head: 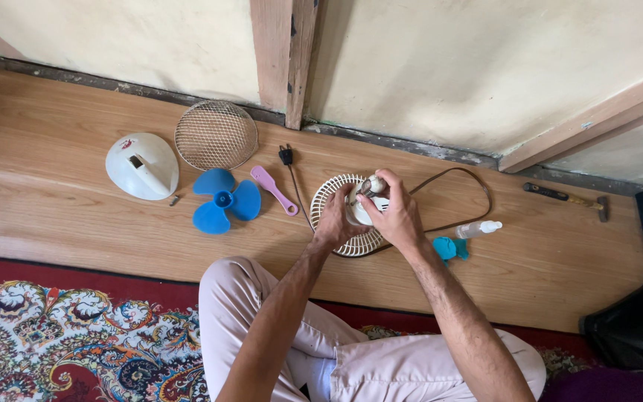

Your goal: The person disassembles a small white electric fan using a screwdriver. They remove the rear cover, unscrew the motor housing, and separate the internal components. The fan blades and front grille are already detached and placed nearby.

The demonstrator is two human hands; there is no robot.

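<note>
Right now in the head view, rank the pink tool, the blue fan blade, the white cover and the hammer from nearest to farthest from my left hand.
From the left hand:
1. Pink tool, just to its left.
2. Blue fan blade, further left.
3. White cover, far left, beside the round wire grille.
4. Hammer, far right by the wall.

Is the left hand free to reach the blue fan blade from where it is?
Probably yes, once it lets go: the left hand is on the fan motor, and bare floor lies between it and the blade.
</note>
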